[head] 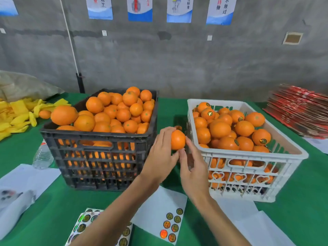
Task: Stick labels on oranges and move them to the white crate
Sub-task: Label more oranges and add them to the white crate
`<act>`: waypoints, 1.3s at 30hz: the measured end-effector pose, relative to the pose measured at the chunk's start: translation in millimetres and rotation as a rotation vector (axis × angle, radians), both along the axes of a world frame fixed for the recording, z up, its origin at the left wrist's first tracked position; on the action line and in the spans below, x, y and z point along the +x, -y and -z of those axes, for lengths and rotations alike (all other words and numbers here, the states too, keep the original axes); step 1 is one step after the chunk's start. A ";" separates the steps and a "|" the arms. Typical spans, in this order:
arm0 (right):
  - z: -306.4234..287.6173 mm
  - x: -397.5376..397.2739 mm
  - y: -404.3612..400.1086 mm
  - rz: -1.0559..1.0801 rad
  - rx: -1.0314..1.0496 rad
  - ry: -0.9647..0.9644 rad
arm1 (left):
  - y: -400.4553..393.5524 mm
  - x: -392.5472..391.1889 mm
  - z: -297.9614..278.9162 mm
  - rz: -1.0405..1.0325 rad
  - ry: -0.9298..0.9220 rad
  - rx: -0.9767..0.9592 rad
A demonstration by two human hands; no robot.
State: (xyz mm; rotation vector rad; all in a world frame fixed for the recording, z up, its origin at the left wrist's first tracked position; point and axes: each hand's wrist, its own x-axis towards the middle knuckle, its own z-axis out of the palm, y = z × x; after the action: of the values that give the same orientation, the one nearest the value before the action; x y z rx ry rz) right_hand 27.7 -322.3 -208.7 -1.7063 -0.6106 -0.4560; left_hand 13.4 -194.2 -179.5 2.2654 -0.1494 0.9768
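So the black crate [99, 139] left of centre is heaped over its rim with bare oranges, which means most of the job is left. The white crate [248, 157] on the right is filling up nicely, and several oranges in there show their round gold labels, so a decent batch is done, though nowhere near half by my guess.

Down at the bottom of the frame my sticker sheet [170, 226] has only a handful of labels on it, with another sheet [85, 222] to its left.

Dead centre, between the two crates, my left hand [159, 157] has its fingers curled round one orange [178, 140]. My right hand [191, 167] is up against its lower right side, fingertips touching the skin. I think I'm pressing a label on, but the sticker itself is hidden from here, so can't swear to it. This one hasn't gone in the white crate yet.
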 end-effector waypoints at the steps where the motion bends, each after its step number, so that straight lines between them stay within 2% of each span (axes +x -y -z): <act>1: 17.0 -2.0 5.4 -0.001 -0.047 -0.018 | 2.8 -5.5 19.7 0.005 -0.065 -0.039; 4: 64.3 -6.4 24.4 -0.033 -0.298 -0.135 | 5.2 -19.4 81.0 0.003 -0.299 -0.097; 7: 100.8 -10.7 39.8 -0.123 -0.515 -0.195 | 2.9 -28.2 126.8 -0.036 -0.486 -0.030; 13: 126.8 -10.7 58.7 -0.263 -0.801 -0.180 | 2.5 -27.1 148.2 -0.097 -0.498 0.054; 15: 129.3 -8.8 62.3 -0.240 -0.852 -0.155 | 4.7 -25.2 149.6 -0.126 -0.489 0.094; 22: 134.4 -6.0 64.1 -0.125 -0.790 -0.108 | 10.1 -21.6 152.5 -0.260 -0.537 0.049; 28: 133.8 -8.2 63.2 -0.060 -0.737 -0.013 | 9.4 -23.6 154.8 -0.251 -0.518 0.002; 31: 125.4 -10.2 59.2 -0.005 -0.627 -0.077 | 8.3 -26.4 156.0 -0.229 -0.510 -0.040; 33: 113.0 -10.1 51.3 0.080 -0.536 -0.090 | 8.9 -27.6 151.3 -0.188 -0.501 -0.135; 36: 80.3 -6.9 31.5 0.199 -0.431 0.058 | 12.8 -26.2 129.6 -0.129 -0.385 -0.272; 39: 36.2 -1.6 10.4 0.264 -0.452 0.272 | 15.9 -20.0 92.7 -0.125 -0.228 -0.309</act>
State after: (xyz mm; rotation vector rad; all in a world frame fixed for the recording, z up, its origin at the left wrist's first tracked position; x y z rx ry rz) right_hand 26.0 -332.7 -244.9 -2.1895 -0.7255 -0.7913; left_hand -6.6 -210.1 -272.2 2.0966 0.2295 0.7373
